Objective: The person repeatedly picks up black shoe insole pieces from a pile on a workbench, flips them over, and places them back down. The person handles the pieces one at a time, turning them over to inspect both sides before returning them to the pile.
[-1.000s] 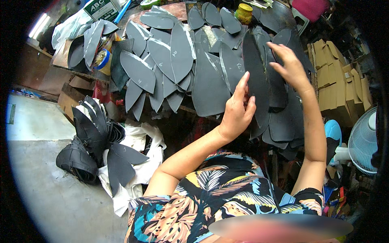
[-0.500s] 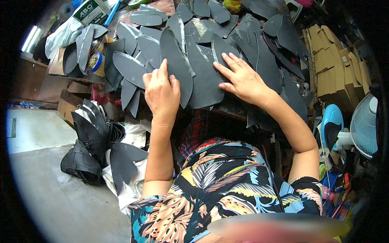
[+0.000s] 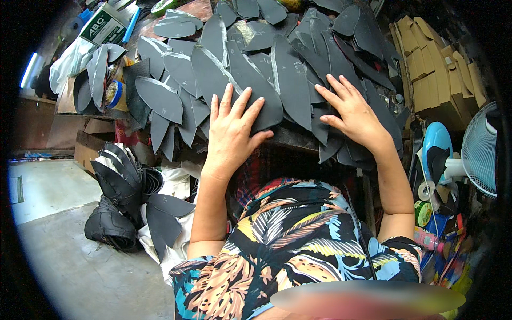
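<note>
Many leaf-shaped dark grey cut pieces lie overlapping on the workbench, several with a pale shiny strip along one edge. My left hand (image 3: 233,125) rests palm down with fingers spread, its fingertips on the near part of a large grey piece (image 3: 213,74). Another large grey piece (image 3: 261,98) lies just right of those fingers. My right hand (image 3: 354,114) is also spread flat, over the pieces at the right, beside a long grey piece (image 3: 292,80) with a shiny strip. Neither hand grips anything.
Cardboard pieces (image 3: 434,69) stand stacked at the right, above a white fan (image 3: 480,154). At the left are a blue-lidded jar (image 3: 113,93) and a green-and-white box (image 3: 105,26). Bundled black pieces (image 3: 112,224) sit lower left beside white cloth.
My left hand has opened from a pointing shape to spread fingers and shifted right. My right hand has moved right and slightly down. Large pieces under them now lie differently.
</note>
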Tool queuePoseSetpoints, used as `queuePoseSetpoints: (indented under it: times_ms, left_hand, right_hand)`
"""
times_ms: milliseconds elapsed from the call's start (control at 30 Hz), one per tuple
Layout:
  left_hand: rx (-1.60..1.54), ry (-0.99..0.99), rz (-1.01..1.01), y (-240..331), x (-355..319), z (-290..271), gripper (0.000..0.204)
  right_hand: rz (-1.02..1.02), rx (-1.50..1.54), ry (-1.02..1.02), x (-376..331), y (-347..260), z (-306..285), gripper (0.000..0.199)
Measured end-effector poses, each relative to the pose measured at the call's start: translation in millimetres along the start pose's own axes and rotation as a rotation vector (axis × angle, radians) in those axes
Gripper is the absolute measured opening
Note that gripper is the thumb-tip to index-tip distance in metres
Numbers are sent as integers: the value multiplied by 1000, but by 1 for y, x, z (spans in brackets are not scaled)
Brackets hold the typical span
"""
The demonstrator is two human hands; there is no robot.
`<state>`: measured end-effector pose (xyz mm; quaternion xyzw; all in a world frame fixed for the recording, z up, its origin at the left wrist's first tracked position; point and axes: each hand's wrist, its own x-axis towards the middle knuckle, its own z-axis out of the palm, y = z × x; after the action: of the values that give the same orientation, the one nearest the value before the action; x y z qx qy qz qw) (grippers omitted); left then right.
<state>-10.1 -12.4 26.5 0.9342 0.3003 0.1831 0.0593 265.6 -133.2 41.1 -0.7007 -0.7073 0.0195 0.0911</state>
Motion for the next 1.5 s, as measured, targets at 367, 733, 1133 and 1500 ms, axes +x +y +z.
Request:
queuePoseSetpoints:
  times_ms: [367, 733, 1133, 1500]
  left_hand:
    - [-50, 59, 61, 8, 10, -5, 72]
    - [13, -16, 72, 32, 17, 13, 62]
    - [33, 132, 144, 45, 23, 24, 29]
    - [-184, 305, 196, 51, 24, 16, 36]
  right_hand:
    - [61, 66, 11, -27, 10, 2, 68]
    - [61, 275, 95, -43, 2, -3, 57]
    - [155, 430, 233, -70, 9, -15, 45]
    - [120, 577, 303, -64, -5, -8, 37]
